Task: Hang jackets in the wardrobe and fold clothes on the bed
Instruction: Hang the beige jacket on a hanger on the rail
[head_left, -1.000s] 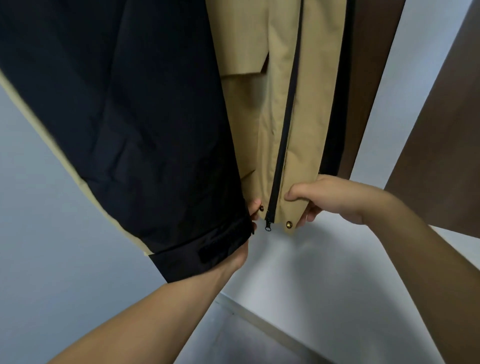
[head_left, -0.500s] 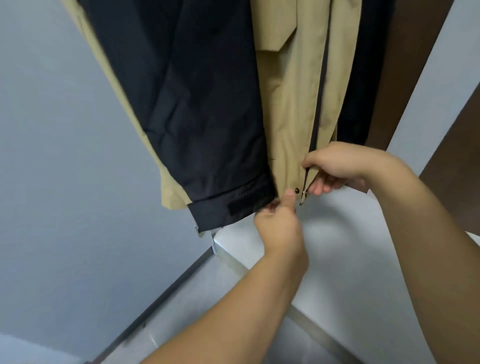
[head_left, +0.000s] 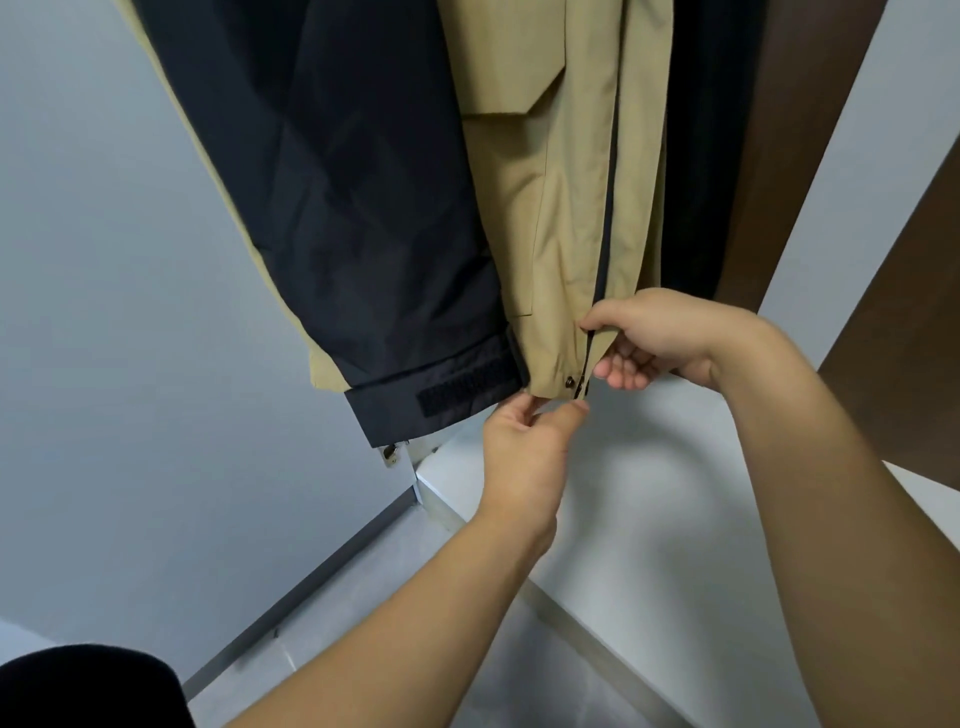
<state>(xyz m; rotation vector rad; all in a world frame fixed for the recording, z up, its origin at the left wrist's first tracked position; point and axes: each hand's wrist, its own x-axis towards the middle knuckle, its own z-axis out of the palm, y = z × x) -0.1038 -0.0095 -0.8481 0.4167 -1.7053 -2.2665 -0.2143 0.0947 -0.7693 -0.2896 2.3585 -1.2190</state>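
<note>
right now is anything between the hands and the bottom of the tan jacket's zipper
Nothing visible. The right hand already pinches the tan jacket at the zipper, and the left hand pinches its hem. The black sleeve hangs off to the left.

Soft, even indoor light, faint shadows on the pale shelf (head_left: 649, 519), sharp focus, wide-angle bending at the edges.

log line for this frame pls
stage: hanging jacket, zip at hem | left hand: pinches tan jacket hem | right hand: grips hem at zipper | black sleeve: hangs free
</note>
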